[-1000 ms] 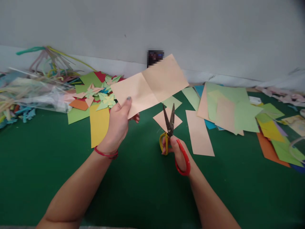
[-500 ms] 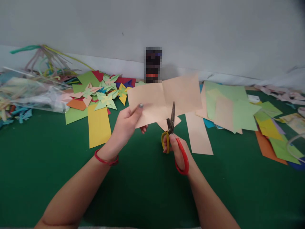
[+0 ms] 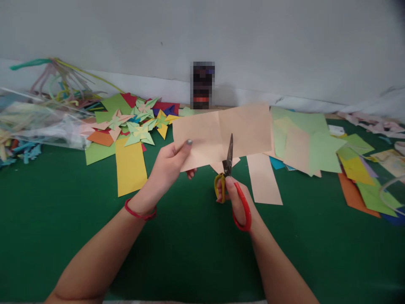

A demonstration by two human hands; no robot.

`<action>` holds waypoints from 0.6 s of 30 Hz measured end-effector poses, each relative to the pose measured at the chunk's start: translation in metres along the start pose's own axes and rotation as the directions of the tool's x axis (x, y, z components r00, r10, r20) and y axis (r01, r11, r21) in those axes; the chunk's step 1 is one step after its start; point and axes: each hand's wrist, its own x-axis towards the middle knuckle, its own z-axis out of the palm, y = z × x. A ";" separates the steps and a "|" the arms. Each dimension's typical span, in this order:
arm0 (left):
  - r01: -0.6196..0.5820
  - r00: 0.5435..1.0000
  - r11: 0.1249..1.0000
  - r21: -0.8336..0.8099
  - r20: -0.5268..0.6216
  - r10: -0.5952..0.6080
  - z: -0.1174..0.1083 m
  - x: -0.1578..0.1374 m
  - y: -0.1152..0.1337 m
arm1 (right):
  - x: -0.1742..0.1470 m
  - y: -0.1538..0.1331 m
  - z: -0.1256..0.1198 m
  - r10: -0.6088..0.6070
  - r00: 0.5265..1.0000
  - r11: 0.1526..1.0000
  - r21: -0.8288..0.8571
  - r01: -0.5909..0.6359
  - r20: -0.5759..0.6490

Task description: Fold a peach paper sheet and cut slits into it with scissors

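A peach sheet of paper [image 3: 202,137] with a crease down its middle is pinched at its lower left by my left hand [image 3: 172,162], thumb on top and fingers underneath. My right hand [image 3: 236,192] grips scissors [image 3: 230,156] with one red and one yellow handle loop. The blades are parted and point upward, one of them overlapping the lower edge of the paper near the crease. Whether the other blade lies behind the paper I cannot tell. Beneath the sheet, a small peach paper piece [image 3: 223,165] and a peach strip [image 3: 265,179] rest on the green table.
Folded paper stars [image 3: 141,131] and a yellow sheet [image 3: 131,166] lie left, beside a clear plastic bag [image 3: 47,126]. On the right are pale green sheets [image 3: 327,152] and coloured paper pieces [image 3: 363,169]. A blurred-out dark object [image 3: 202,84] stands against the wall.
The peach sheet has shifted slightly right, and its right end has dropped a little. Both hands keep their holds, and the scissors look almost unmoved.
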 end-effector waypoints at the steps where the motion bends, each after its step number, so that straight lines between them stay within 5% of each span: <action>1: 0.002 1.000 1.000 -0.002 0.004 -0.002 0.000 0.000 0.000 | 0.000 0.000 0.000 -0.001 1.000 1.000 0.002 0.001 0.001; 18: 0.004 1.000 1.000 0.026 -0.014 -0.003 0.002 0.000 0.001 | 0.000 0.001 0.000 -0.003 1.000 1.000 0.001 0.003 0.020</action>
